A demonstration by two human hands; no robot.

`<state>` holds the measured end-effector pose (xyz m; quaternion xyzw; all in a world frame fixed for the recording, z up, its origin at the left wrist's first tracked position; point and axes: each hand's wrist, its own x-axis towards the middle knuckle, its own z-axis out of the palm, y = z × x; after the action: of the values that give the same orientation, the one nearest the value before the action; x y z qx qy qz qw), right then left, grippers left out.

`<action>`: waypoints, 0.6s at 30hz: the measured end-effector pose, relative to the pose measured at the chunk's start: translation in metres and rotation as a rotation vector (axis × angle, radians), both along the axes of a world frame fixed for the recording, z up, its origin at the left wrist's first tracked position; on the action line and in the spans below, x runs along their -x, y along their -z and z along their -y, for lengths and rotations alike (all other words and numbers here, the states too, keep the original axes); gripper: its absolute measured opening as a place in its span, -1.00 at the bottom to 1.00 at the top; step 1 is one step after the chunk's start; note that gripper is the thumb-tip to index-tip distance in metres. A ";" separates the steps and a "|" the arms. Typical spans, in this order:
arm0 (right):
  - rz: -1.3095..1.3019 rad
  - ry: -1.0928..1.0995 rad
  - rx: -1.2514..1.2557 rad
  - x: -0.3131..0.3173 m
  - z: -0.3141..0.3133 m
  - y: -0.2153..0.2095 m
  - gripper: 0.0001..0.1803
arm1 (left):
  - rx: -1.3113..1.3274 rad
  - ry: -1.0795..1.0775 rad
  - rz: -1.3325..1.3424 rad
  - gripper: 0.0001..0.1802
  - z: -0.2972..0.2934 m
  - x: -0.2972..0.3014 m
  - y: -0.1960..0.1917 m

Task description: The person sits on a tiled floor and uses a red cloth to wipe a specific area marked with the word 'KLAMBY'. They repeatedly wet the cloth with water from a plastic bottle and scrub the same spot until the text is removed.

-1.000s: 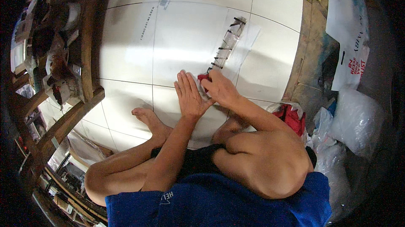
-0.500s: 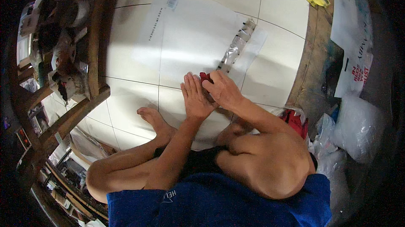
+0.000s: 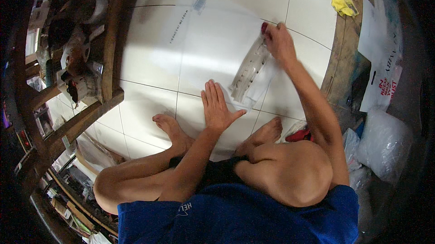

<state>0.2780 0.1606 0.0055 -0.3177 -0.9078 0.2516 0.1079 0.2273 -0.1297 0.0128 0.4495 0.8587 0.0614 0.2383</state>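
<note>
A thin white plastic sheet or bag (image 3: 206, 49) with dark print lies on the tiled floor in front of me. Along its right side runs a long clear strip (image 3: 249, 71) with dark marks; what it is exactly I cannot make out. My left hand (image 3: 216, 110) rests palm down at the sheet's near edge, fingers flat and thumb spread, holding nothing. At the far end of the strip, my right hand (image 3: 279, 44) is closed on a small dark red object (image 3: 264, 27), whose kind is mostly hidden by the fingers.
A wooden shelf (image 3: 108, 53) crowded with odds and ends stands at the left. Along the right runs a wooden beam (image 3: 342, 40) with a crumpled yellow wrapper (image 3: 344, 4) on it. Clear plastic bundles (image 3: 383, 142) and a red item (image 3: 299, 134) lie near my right knee.
My right hand has moved away from my left, up along the strip to its far end, carrying the red object. The left hand's thumb now spreads out to the right.
</note>
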 end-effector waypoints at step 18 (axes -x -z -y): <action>0.048 0.112 0.031 0.002 0.002 0.001 -0.83 | 0.010 -0.014 -0.055 0.51 0.004 -0.003 0.003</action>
<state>0.2756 0.1582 0.0049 -0.3756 -0.8869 0.2513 0.0954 0.2308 -0.1335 0.0097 0.4438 0.8684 0.0462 0.2164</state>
